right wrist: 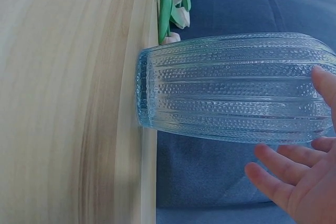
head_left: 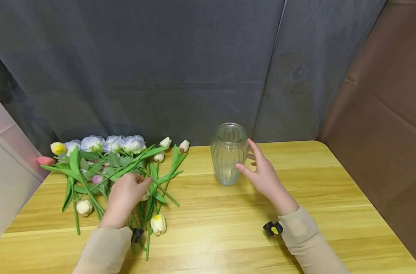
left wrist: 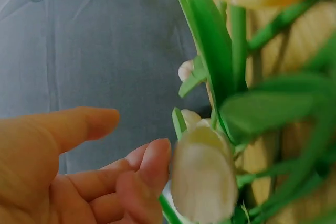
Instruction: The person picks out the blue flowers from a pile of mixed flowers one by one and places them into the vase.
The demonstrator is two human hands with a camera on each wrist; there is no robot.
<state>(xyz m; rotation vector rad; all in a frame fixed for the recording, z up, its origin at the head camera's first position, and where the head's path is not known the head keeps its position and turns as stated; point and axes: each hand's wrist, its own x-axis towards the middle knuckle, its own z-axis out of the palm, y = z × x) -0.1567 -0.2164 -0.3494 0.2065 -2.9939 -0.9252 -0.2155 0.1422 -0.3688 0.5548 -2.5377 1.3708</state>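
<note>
A ribbed clear glass vase [head_left: 228,161] stands upright on the wooden table. My right hand [head_left: 264,177] is at its right side, thumb in front and fingers behind, all loosely extended. In the right wrist view, the thumb overlaps the vase [right wrist: 231,90] near its upper part, and the fingers spread just along its side. Over the pile of artificial flowers at the left hovers my left hand [head_left: 125,194]. The left wrist view has its thumb and bent fingers apart with nothing between them, the fingertips beside a pale tulip head [left wrist: 203,177].
Green-stemmed tulips, including a cream one [head_left: 158,224] and a pink one [head_left: 46,161], lie crisscrossed. Pale blue blooms [head_left: 93,144] line the table's back edge. A dark grey curtain [head_left: 160,68] hangs behind the table [head_left: 228,236], and a brown one [head_left: 383,114] at the right.
</note>
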